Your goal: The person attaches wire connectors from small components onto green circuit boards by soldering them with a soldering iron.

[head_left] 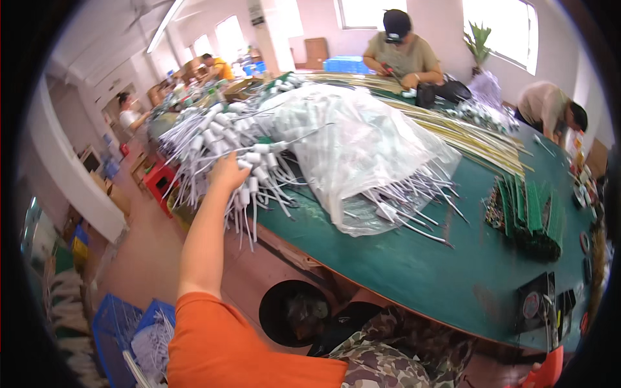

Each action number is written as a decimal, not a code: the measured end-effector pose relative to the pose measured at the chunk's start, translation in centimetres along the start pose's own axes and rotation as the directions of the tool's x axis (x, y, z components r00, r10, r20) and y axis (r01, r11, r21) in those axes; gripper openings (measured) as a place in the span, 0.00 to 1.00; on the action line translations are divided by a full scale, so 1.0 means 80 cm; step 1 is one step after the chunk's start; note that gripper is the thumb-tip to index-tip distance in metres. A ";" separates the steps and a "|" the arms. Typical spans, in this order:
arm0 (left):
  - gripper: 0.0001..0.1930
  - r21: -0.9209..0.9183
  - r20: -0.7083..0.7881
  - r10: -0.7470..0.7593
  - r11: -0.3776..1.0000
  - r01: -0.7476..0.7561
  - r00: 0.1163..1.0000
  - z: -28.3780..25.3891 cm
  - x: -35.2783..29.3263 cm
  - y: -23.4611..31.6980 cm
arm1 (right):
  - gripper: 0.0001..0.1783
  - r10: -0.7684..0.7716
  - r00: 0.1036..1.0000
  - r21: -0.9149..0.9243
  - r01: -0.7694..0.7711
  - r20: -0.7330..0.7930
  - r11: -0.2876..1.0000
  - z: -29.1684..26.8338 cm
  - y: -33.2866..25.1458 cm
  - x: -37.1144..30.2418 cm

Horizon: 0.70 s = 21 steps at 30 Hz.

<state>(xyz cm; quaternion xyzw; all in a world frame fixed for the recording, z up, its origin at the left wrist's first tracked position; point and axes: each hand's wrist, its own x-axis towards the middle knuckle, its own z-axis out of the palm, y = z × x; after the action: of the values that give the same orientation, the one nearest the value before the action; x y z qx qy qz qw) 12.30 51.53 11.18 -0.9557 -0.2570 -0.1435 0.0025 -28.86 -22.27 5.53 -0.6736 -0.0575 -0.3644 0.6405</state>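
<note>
My left hand [228, 172] reaches out of an orange sleeve to a heap of white cables [206, 134] with white cylindrical ends at the table's left edge. Its fingers are bent at one white cable [279, 146], which stretches rightward over the heap; the fingertips are partly hidden. At the lower right rim, my right hand [532, 376] is mostly cut off by the picture's edge. It is closed round the red handle of a tool [550, 370] whose exact kind I cannot make out. A translucent plastic sheet [349, 142] covers more white cables [414, 200] in mid-table.
On the green table [388, 258] lie green bristly strips [527, 213], long yellowish rods [466, 132] and a black device [535, 301]. Co-workers [407, 55] work across and at the right. Below stand a black bin [268, 310] and blue crates [110, 323]; a red stool [157, 184] is left.
</note>
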 end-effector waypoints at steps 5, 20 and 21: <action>0.28 0.090 0.055 0.017 0.996 -0.021 0.998 -0.026 -0.034 0.013 | 0.27 0.089 0.986 -0.160 -0.111 -0.137 0.981 0.019 0.021 0.033; 0.22 -0.012 -0.405 0.914 0.021 -1.000 0.024 -0.045 -0.211 0.651 | 0.21 0.125 0.948 -0.157 -0.177 -0.294 0.972 -0.024 0.045 0.013; 0.28 -0.073 -0.431 0.903 -0.022 -0.997 0.011 -0.041 -0.234 0.679 | 0.20 0.124 0.922 -0.161 -0.194 -0.366 0.968 -0.032 0.051 0.003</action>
<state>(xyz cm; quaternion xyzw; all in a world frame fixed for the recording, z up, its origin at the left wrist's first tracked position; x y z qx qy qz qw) 22.63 -5.09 12.91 -0.8162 0.5105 -0.2675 -0.0407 -27.48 -25.38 2.10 -0.6589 0.1493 -0.4298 0.5990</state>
